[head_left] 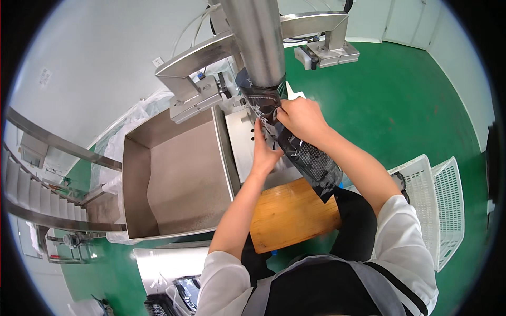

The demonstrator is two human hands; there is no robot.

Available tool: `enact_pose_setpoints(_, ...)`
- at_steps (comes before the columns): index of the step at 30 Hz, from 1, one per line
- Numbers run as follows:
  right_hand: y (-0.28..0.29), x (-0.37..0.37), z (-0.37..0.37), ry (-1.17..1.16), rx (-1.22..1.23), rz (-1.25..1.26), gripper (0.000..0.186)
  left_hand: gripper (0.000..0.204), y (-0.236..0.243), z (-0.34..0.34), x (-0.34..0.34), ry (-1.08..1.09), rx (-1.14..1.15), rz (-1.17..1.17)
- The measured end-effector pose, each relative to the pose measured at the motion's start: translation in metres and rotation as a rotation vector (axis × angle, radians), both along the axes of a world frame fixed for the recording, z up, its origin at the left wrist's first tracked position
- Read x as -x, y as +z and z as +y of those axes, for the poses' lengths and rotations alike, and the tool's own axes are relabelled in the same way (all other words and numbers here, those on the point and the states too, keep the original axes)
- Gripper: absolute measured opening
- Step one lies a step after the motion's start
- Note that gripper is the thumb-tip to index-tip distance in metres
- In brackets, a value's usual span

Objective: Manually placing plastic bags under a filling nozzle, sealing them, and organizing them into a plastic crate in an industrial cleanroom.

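Observation:
A black printed plastic bag reaches from the mouth of a vertical steel tube down toward my lap. Its upper edge sits around the tube's lower end, and the long printed part slants down to the right. My right hand pinches the bag just below the tube, knuckles up. On the bag's left side, my left hand grips it between thumb and fingers, a little lower than the right. What lies inside the bag cannot be made out.
Left of the tube stands a deep steel tray. Metal clamp brackets flank the tube. Below my hands is a wooden board. White perforated crates stand at my right, and dark printed packages lie at lower left.

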State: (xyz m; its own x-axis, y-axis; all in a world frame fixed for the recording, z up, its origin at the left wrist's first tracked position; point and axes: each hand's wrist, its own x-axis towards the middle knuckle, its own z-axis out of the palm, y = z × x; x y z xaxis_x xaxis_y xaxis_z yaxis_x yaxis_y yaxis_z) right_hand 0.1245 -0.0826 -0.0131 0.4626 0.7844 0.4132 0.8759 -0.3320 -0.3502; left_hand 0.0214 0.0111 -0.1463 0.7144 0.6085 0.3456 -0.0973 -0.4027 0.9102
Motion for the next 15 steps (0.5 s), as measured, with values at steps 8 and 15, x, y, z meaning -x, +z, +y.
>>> enact_pose_setpoints(8, 0.041, 0.055, -0.056, 0.374, 0.054, 0.635, 0.027, 0.099, 0.023, -0.100, 0.064, 0.328, 0.146, 0.161)
enact_pose_setpoints(15, 0.044, 0.142, -0.153, 0.667, 0.374, 0.132, 0.027, 0.087, -0.001, -0.187, 0.156, 0.288, 0.117, -0.110)
